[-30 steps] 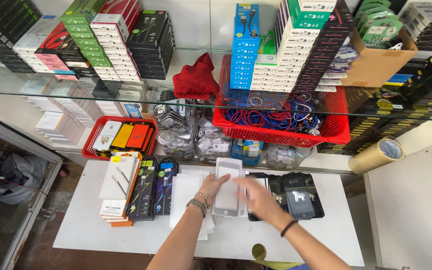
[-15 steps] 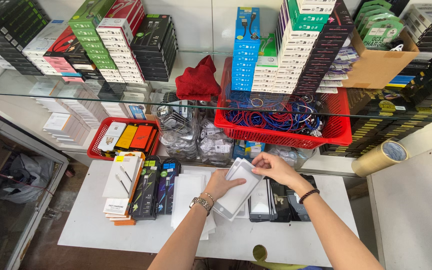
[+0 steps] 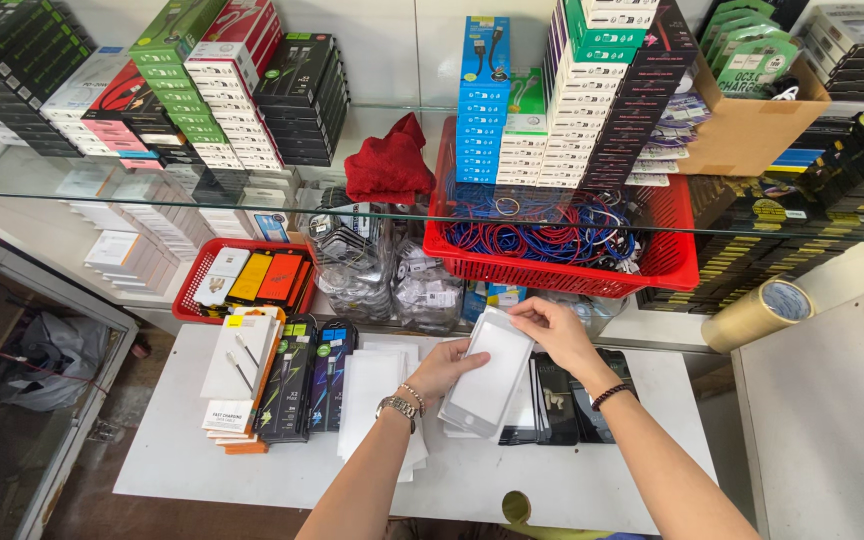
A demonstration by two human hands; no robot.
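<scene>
At the far left, stacks of boxes stand on a glass shelf, and below it a small red tray holds flat yellow and orange packets. On the white tabletop, cable packs lie in a row beside a pile of white sleeves. The left hand sits just right of that pile, wrist with a watch, its fingers curled under the left edge of a white phone screen panel, so its grip is closed on the panel from below. The panel is tilted, lifted off the tabletop over a row of black phone screens. The right hand pinches the panel's far top corner between thumb and fingertips, a closed grip as well. Behind the hands a large red basket full of tangled cables sits on the shelf, a red cloth to its left, and a roll of tape lies far right. I judge the step in hand to be handling or checking the panel held between both hands; a next move would call for a steady two-handed hold on the edges, since the thin sheet looks easy to flex or smudge.
</scene>
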